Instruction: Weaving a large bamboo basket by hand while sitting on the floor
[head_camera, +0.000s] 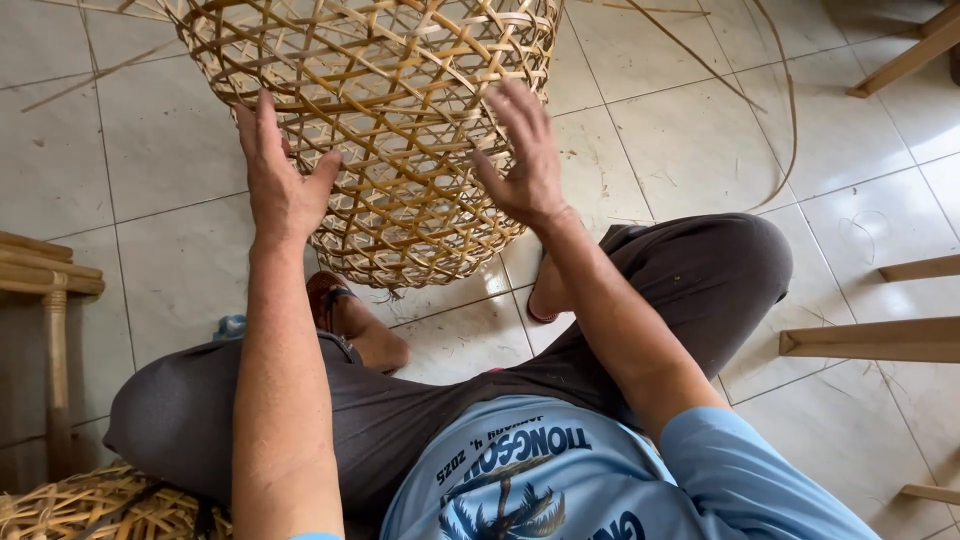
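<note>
Woven bamboo basket (385, 130), open lattice, pale gold, sits on the tiled floor (170, 180) right in front of the seated person, between their bent knees, its upper part running off the top edge of the view. Left hand (280, 180) presses flat on the basket's left side, fingers straight and spread, thumb resting on the weave, gripping nothing. Right hand (525, 160) is at the right side, fingers open and fanned, palm toward the lattice; whether it touches I cannot tell. Loose bamboo strips (780, 120) curl over the tiles on the right. Wooden slats (870, 340) lie at the right edge, a second woven piece (90, 505) in the bottom left corner.
</note>
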